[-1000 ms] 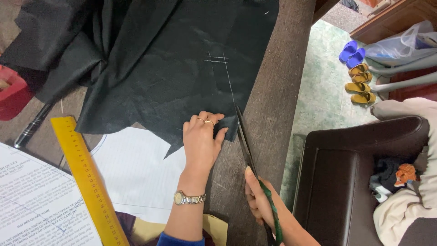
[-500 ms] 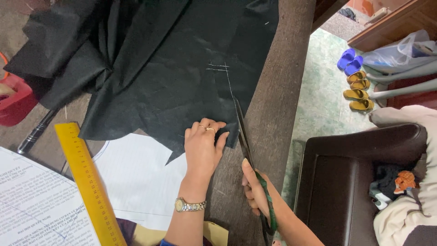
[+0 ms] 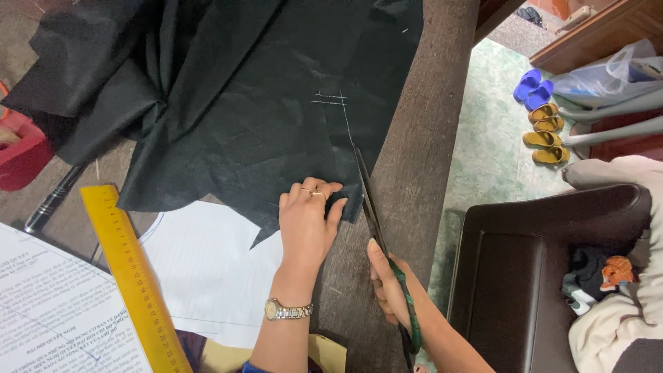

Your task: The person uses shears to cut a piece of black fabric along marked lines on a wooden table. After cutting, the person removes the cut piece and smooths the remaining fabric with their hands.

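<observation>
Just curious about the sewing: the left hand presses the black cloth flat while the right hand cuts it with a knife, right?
Not quite: the head view shows scissors, not a knife, in the right hand. The left hand does press the black cloth flat.

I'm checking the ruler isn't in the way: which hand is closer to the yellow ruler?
Left. The left hand presses the black cloth just right of the yellow ruler, with white paper between. The right hand holds the scissors farther right.
</observation>
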